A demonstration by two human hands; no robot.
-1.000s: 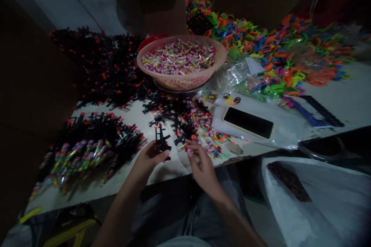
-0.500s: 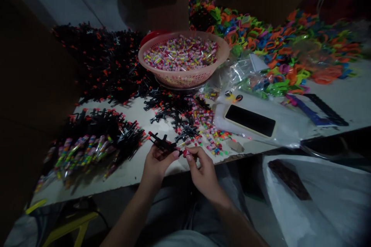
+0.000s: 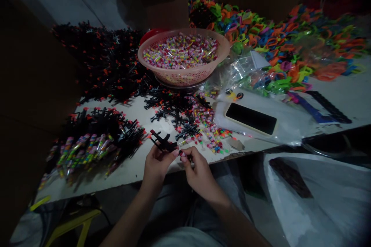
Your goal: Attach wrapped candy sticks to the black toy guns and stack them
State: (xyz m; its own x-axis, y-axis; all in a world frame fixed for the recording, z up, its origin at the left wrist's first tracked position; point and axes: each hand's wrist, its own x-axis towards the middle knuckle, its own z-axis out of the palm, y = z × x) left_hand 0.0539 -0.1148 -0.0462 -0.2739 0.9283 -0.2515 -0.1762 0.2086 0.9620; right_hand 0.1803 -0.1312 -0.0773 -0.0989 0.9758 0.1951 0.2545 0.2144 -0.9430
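My left hand [image 3: 155, 164] is closed around black toy guns [image 3: 164, 142] with red tips, which point up and to the left. Between the fingertips of my right hand [image 3: 199, 171] is a small pink-and-red candy tube [image 3: 182, 154], mostly covered by the fingers. It meets the near end of the guns, though I cannot tell whether it is joined to them. Just beyond my hands lie loose black toy guns [image 3: 185, 131] and a scatter of small colourful candy tubes [image 3: 204, 115]. To the left, toy guns with candy tubes attached [image 3: 89, 146] lie in a heap.
A pink basket [image 3: 185, 75] full of candy tubes stands behind. Black toy guns [image 3: 107, 61] are piled at the back left, bright plastic pieces [image 3: 269, 38] at the back right. A phone [image 3: 251, 118] rests on clear plastic bags [image 3: 285, 123]. A white sack [image 3: 327, 200] hangs at right.
My right hand has shifted slightly left, bringing the candy tube against the end of the toy guns. The left hand keeps its hold, with the guns tilted a little more upward.
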